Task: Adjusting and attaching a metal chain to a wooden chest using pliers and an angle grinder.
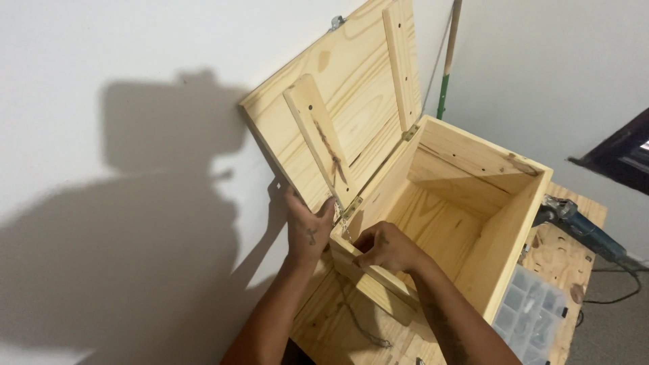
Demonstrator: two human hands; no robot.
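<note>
Chain [362,324] on bench, both hands' grip pinched at box [473,223] corner – organizer [531,311], grinder [574,220] w/in reach.

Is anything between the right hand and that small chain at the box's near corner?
Nothing visible. The right hand is pinched at the wooden box wall beside the chain, under the hinge. The left hand grips the open lid edge alongside, not across it.

Pale pine box [473,223] on workbench, hinged lid [338,108] open against wall
</note>
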